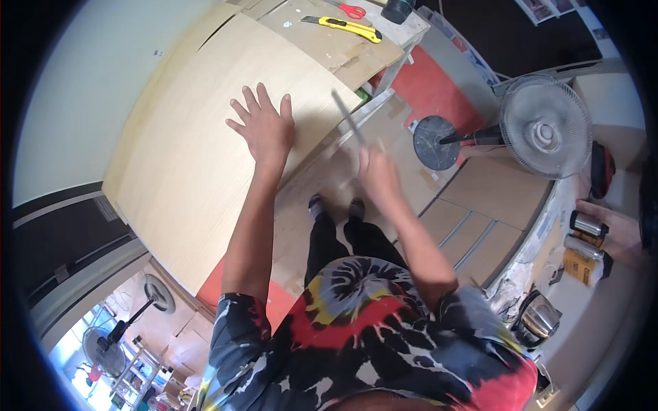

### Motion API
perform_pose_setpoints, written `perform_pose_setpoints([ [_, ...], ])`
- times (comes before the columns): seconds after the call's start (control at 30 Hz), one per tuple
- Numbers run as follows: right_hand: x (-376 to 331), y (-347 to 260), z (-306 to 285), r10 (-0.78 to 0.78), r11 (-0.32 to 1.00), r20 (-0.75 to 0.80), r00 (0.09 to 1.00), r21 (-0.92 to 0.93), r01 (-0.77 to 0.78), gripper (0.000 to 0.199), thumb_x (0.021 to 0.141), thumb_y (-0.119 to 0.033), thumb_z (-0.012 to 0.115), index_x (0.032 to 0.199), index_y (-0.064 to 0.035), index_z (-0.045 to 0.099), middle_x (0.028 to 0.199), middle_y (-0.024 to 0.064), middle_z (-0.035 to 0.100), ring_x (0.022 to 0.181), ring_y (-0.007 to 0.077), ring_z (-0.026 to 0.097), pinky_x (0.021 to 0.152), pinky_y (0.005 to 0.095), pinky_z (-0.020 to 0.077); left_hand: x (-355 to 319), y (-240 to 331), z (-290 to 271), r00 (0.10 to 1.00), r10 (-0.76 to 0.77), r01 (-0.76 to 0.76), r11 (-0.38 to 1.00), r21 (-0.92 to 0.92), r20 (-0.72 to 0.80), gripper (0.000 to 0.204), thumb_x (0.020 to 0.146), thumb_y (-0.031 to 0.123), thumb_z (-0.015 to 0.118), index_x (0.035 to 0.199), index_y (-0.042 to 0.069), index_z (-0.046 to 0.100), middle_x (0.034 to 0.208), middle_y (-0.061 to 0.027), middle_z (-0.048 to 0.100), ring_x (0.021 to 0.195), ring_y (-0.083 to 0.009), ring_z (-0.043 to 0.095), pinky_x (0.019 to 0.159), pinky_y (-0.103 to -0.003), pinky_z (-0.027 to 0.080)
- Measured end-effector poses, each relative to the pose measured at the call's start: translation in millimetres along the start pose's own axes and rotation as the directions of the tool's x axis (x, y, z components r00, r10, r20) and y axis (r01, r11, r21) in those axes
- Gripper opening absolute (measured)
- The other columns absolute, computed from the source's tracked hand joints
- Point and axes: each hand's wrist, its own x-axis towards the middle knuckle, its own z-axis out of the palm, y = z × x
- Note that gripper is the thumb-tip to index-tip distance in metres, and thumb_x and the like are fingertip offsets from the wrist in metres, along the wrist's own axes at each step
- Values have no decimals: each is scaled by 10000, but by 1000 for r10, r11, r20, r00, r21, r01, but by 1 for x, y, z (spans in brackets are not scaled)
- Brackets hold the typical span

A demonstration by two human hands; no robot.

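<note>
A large pale wood-grain panel (199,137) lies flat in front of me and to my left. My left hand (269,133) rests palm down on it, fingers spread, holding nothing. Beside the panel's right edge, my right hand (379,175) is closed around a long, narrow grey file (348,118). The file points up and to the left, its tip close to the panel's edge. Motion smears this hand and the tool a little, and the grip end is mostly hidden in the fingers.
Past the panel, a yellow utility knife (349,29) and red-handled scissors (353,11) lie on a worktable (288,27). A standing fan (545,127) with a round black base is at the right. Brown cardboard (493,192) covers floor there; a metal kettle (538,318) stands lower right.
</note>
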Motion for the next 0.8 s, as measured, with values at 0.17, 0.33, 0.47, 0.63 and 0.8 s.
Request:
perform_pose_setpoints([
  [0.17,4,0,6,65,994,-47,997,-86,-69,409,1032,-302,456,936,54,635,812,336,633,805,538,621,695,583,497,-7,0,-1,999,34,-34,999,-42,-2,642,990,450,476,1486,54,382,1575,-231,289,1453,-514,185,1149,-682,119],
  [0.33,-15,-11,13,131,983,-13,991,-131,-131,418,1039,-310,445,936,47,634,797,329,634,794,536,615,681,573,502,-1,-6,3,999,35,-36,998,-61,-12,621,991,432,488,1484,67,390,1570,-223,305,1447,-519,195,1146,-681,131],
  [0.47,-35,-7,18,85,991,-48,995,-103,-90,421,1040,-316,444,889,34,624,778,340,610,778,532,611,651,572,481,-4,-6,5,999,34,-35,997,-69,-22,613,991,427,488,1481,70,398,1565,-221,318,1450,-513,196,1148,-682,125],
  [0.63,9,-4,11,149,989,-118,982,-2,-150,419,1024,-323,465,924,51,626,823,369,609,815,573,596,707,595,483,0,0,3,997,76,-77,993,-88,-19,597,991,412,489,1474,70,410,1564,-217,322,1453,-505,196,1149,-682,118],
  [0.8,-49,-16,16,115,986,38,993,-127,-110,391,1018,-292,469,941,51,641,810,359,613,814,557,610,731,605,484,-1,-10,4,1000,24,-23,997,-73,11,601,988,410,494,1476,71,408,1573,-202,315,1466,-475,196,1149,-682,117],
])
